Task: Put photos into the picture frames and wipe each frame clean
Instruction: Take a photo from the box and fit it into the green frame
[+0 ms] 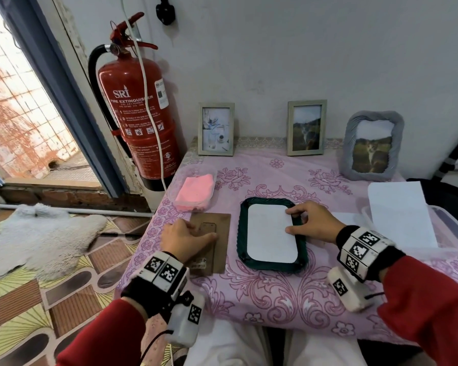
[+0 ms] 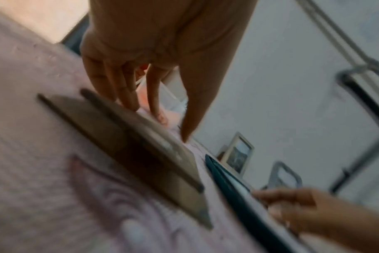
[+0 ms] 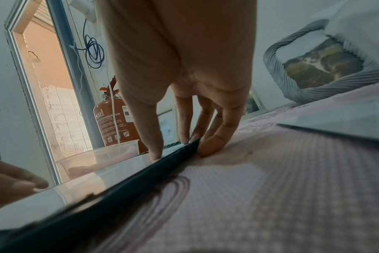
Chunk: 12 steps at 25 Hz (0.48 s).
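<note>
**A:** Head view: what holds what?

**B:** A dark green frame (image 1: 271,265) lies flat on the pink floral tablecloth (image 1: 262,294), a white sheet (image 1: 270,232) inside its opening. A clear tub (image 1: 196,195) at the left holds a pink cloth (image 1: 195,190). A brown backing board (image 1: 217,244) lies between tub and frame. Three filled frames stand against the wall: two pale ones (image 1: 216,128) (image 1: 306,127) and a grey ribbed frame (image 1: 371,145) with a cat photo.

**A:** Any writing?

**B:** The red extinguisher (image 1: 132,101) beside the table reads "SRI FIRE EXTINGUISHER".

**A:** The hands?

**B:** The right hand (image 1: 313,221) rests thumb and fingers, nearly straight, on the sheet's right edge, clasping nothing. The left hand (image 1: 181,239) lies on the backing board.

**A:** Left wrist view?

**B:** Blurred. Straight fingers (image 2: 123,92) touch the board's far edge; whether they grasp it, I cannot tell.

**A:** Right wrist view?

**B:** Fingertips (image 3: 210,145) press at the green frame's rim (image 3: 141,181); a doorway and tiled wall show behind.
</note>
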{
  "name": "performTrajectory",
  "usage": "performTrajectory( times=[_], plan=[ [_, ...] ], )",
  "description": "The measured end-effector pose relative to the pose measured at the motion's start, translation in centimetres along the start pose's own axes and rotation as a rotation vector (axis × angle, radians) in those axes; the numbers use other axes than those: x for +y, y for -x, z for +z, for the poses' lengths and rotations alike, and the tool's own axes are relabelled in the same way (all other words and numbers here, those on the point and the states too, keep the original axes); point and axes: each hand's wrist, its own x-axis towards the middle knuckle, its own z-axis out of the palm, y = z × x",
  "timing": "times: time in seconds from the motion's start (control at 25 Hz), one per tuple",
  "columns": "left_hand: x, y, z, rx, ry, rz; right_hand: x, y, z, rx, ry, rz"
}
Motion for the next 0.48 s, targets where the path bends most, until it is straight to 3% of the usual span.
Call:
performTrajectory(
  times=[0.12, 0.28, 0.48],
  plan=[
    [0.0, 1.2, 0.5, 0.013, -0.247, 0.028, 0.1, -0.1, 0.0, 0.003, 0.0, -0.003],
    [-0.3, 0.9, 0.4, 0.036, -0.116, 0.019, 0.2, 0.0, 0.0, 0.004, 0.003, -0.005],
    [-0.9, 1.4, 0.6, 0.09, 0.091, 0.106, 0.2, -0.1, -0.1, 0.008, 0.014, -0.013]
  ],
)
